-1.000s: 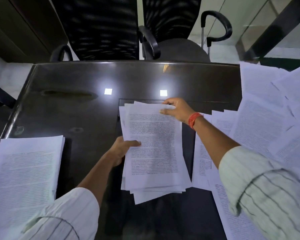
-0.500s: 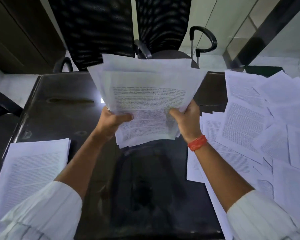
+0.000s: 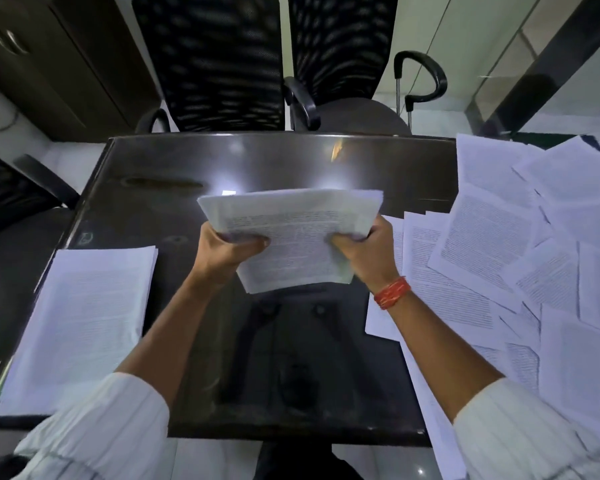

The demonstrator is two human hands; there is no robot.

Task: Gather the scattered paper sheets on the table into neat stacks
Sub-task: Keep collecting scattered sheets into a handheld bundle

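Observation:
Both hands hold a bundle of printed sheets (image 3: 293,233) above the middle of the dark glossy table (image 3: 174,174). My left hand (image 3: 227,249) grips its left side, thumb on top. My right hand (image 3: 368,252), with a red thread band on the wrist, grips the right side. The bundle tilts away from me, its far edge raised and its sheet edges nearly even. A neat stack of sheets (image 3: 80,320) lies at the table's left. Many loose printed sheets (image 3: 520,258) overlap in disorder on the right.
Two black mesh office chairs (image 3: 215,60) stand behind the table's far edge, with armrests (image 3: 426,77) beside them. A dark cabinet (image 3: 45,53) is at the back left. The table's near edge (image 3: 291,434) runs just before my body.
The bundle was lifted off the table by both hands, held up upright, and has now dropped lower and tipped flatter. Its sheets look more even than before.

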